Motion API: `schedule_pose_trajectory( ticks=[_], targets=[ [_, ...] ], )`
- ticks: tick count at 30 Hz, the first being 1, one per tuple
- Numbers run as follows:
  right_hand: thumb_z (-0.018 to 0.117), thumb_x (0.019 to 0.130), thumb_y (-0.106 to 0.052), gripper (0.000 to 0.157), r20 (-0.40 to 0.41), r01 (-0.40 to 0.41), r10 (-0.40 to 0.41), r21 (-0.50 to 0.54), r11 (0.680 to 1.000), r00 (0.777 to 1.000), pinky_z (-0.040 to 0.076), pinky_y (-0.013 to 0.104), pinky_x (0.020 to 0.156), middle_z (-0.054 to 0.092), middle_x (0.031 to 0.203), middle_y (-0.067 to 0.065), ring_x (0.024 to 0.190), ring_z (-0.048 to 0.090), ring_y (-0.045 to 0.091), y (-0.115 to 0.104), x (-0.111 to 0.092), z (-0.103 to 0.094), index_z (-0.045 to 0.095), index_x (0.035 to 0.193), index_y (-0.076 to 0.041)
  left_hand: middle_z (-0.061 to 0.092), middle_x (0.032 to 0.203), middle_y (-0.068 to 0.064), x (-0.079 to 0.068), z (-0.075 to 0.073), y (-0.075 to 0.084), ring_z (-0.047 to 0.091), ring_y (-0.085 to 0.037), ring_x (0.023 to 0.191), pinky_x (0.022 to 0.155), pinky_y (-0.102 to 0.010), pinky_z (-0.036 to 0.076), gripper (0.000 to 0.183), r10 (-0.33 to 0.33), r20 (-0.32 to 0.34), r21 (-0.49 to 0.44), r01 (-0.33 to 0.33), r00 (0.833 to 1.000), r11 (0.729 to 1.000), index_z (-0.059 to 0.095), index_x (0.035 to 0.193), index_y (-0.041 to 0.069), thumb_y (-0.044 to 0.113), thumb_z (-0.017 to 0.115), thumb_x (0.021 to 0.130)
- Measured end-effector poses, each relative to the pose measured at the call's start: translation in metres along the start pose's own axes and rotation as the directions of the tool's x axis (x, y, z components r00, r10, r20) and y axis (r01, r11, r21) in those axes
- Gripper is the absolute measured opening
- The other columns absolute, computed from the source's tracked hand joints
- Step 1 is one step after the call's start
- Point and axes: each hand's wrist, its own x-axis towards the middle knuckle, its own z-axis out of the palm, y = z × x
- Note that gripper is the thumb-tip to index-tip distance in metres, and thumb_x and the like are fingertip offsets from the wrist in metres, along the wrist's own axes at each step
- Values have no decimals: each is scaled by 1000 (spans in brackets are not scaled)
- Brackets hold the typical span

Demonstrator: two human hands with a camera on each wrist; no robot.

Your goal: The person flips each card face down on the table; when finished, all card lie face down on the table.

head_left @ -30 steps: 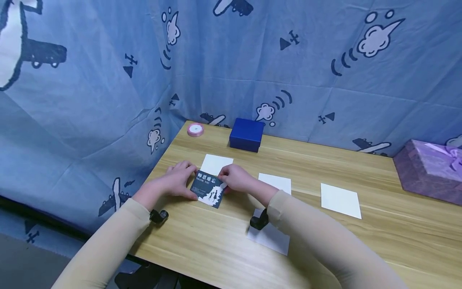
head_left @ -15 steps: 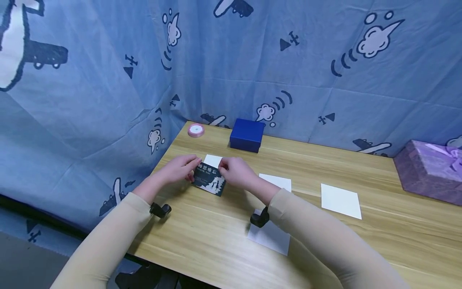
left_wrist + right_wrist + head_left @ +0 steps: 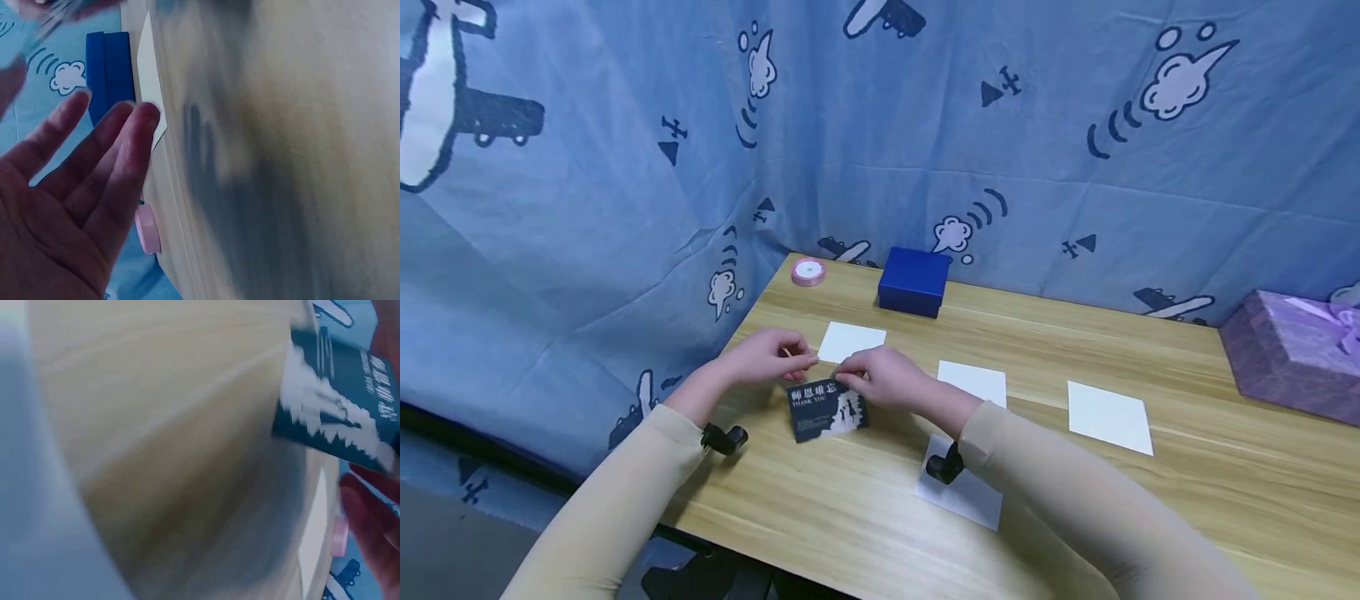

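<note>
A dark teal greeting card (image 3: 826, 412) with white lettering, THANK YOU among it, and a white silhouette picture hangs by its top edge from my right hand (image 3: 880, 379). The right thumb and fingers pinch it near the upper right corner. My left hand (image 3: 767, 357) is beside the card's upper left corner, and in the left wrist view its fingers (image 3: 128, 150) are spread and loosely bent with nothing between them. The card's printed face (image 3: 340, 394) also shows in the right wrist view. A white sheet (image 3: 850, 340) lies just beyond both hands.
More white sheets lie on the wooden table (image 3: 1037, 517): one (image 3: 973, 381) behind the right forearm, another (image 3: 970, 496) partly under it, a third (image 3: 1108, 417) farther right. At the back are a pink ribbon roll (image 3: 808, 271), a blue box (image 3: 913, 282) and a purple gift box (image 3: 1292, 358).
The card was held by both hands, lifted and moved away from me; now the left hand has let go. The card has turned and swung nearer, uncovering the white sheet behind.
</note>
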Motion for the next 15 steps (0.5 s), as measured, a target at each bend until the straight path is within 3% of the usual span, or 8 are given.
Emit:
schedule_pose_trajectory(
  ticks=[4,6,10,15],
  targets=[
    [60,105,-19,16,-61,27,-32,-78,997,998,54,34,72,70,81,-3,72,61,14,2,-2,4,73,100,-12,71,96,-14,-2,4,0,70,-27,80,73,-42,61,30,-57,121,-105,70,991,992,68,106,13,41,71,98],
    [60,105,-18,14,-67,18,-26,-112,993,997,53,35,71,67,80,-3,71,60,15,3,-2,6,70,97,-12,70,94,-12,-2,9,-2,68,-26,78,72,-40,60,30,-40,143,-86,53,989,995,68,106,13,39,75,95],
    [62,104,-23,12,29,-3,8,-158,987,1000,54,35,76,69,92,-3,79,61,14,4,-6,13,70,103,-14,67,95,-2,-5,25,-4,62,-17,85,79,-33,54,39,29,199,90,-48,980,995,67,107,13,39,85,85],
    [65,102,-30,20,126,7,13,-152,988,992,54,33,81,68,103,-1,87,61,13,6,-11,19,70,113,-15,59,115,0,-12,40,8,51,-19,110,97,-41,46,68,67,234,295,-136,970,946,63,116,22,55,94,66]
  ],
)
